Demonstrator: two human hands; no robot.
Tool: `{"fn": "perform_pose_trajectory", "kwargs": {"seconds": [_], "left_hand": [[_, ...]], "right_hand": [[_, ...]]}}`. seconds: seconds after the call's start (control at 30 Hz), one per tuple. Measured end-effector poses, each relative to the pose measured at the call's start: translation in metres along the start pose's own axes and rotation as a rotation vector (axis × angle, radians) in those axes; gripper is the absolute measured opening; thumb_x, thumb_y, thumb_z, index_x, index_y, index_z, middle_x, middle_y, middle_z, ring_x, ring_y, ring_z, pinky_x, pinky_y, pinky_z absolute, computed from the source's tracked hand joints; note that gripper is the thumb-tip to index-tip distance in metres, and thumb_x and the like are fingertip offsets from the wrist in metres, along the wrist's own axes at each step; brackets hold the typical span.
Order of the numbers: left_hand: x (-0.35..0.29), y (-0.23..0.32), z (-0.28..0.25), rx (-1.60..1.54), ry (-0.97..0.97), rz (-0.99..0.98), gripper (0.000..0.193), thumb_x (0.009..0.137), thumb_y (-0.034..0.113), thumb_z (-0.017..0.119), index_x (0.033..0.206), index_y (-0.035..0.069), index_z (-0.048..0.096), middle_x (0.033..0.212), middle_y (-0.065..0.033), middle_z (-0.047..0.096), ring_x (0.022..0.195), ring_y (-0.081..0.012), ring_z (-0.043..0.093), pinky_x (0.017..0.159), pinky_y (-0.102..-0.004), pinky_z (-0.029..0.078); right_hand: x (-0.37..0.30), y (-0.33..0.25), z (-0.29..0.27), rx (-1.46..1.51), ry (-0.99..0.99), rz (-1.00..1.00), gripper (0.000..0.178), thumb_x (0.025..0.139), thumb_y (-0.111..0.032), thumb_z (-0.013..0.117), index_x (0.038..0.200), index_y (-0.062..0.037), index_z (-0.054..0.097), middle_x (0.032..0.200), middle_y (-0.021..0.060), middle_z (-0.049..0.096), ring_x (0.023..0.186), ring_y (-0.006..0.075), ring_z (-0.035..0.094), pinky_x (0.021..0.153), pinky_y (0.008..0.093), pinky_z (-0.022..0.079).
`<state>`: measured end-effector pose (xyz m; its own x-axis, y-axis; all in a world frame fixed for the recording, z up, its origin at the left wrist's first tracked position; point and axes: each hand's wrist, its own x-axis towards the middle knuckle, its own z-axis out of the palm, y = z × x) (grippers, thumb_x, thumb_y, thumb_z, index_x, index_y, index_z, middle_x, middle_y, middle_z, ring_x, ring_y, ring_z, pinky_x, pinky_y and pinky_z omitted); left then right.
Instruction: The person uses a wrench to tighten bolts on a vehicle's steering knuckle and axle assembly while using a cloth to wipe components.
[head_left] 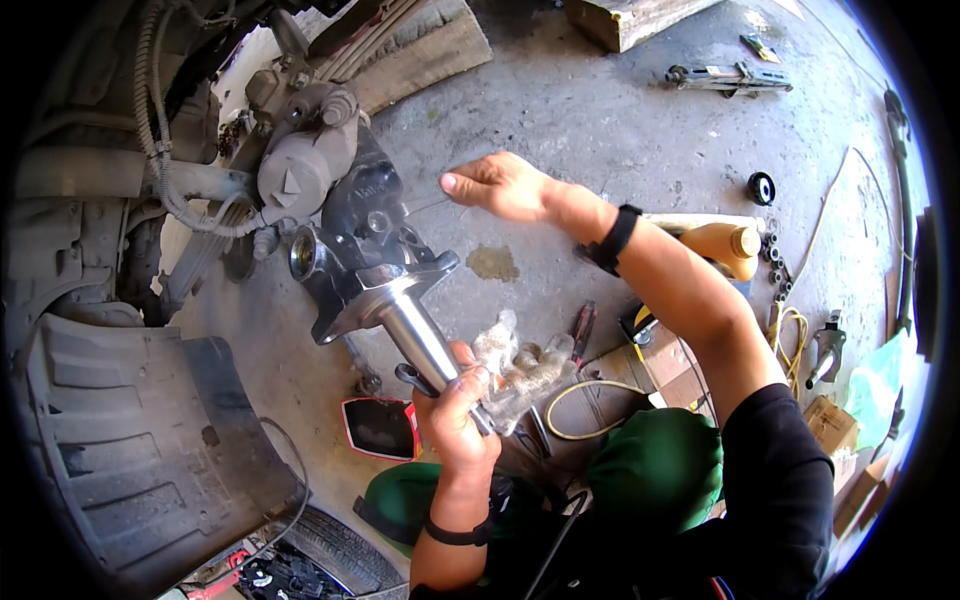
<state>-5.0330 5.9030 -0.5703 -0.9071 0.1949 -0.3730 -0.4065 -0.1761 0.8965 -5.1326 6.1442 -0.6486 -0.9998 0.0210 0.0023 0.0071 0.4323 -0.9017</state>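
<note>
A dark steering knuckle (350, 285) with a shiny steel spindle (415, 335) stands beside the vehicle's axle end. My left hand (458, 415) is closed round the spindle's lower end. A dark loop-like piece (408, 376) shows next to its thumb. Crumpled clear plastic wrap (515, 375) is just right of that hand. My right hand (505, 187) is raised beyond the knuckle, to its right, with thumb and fingers pressed together. A faint thin line runs from its fingertips toward the dark housing (368, 190); what it is I cannot make out.
The vehicle's underside and a corrugated hose (150, 120) fill the left, above a black plastic liner (130, 430). Wooden blocks (425, 60) and a scissor jack (730, 78) lie farther off. At right are a yellow bottle (725, 245), a black ring (761, 188) and several small sockets (772, 260).
</note>
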Motion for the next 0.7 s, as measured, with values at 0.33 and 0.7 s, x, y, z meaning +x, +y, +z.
{"fn": "perform_pose_trajectory", "kwargs": {"seconds": [0.33, 0.7], "left_hand": [[0.001, -0.001, 0.002, 0.009, -0.023, 0.001, 0.026, 0.071, 0.002, 0.06, 0.097, 0.0, 0.057, 0.092, -0.0069, 0.055, 0.073, -0.0177, 0.059, 0.066, -0.0303, 0.054], [0.0, -0.003, 0.004, 0.006, -0.013, 0.022, 0.027, 0.07, 0.004, 0.06, 0.096, 0.0, 0.057, 0.09, -0.0073, 0.055, 0.071, -0.0183, 0.058, 0.068, -0.0295, 0.05]], "right_hand": [[0.072, 0.016, 0.006, 0.043, 0.044, -0.278, 0.054, 0.102, -0.048, 0.041, 0.115, -0.0014, 0.066, 0.115, 0.0209, 0.064, 0.108, 0.0356, 0.061, 0.092, 0.0416, 0.048], [0.099, -0.001, 0.023, -0.128, 0.433, -0.555, 0.051, 0.102, -0.036, 0.038, 0.079, 0.0006, 0.066, 0.081, 0.0197, 0.065, 0.089, 0.0368, 0.058, 0.092, 0.0454, 0.041]]}}
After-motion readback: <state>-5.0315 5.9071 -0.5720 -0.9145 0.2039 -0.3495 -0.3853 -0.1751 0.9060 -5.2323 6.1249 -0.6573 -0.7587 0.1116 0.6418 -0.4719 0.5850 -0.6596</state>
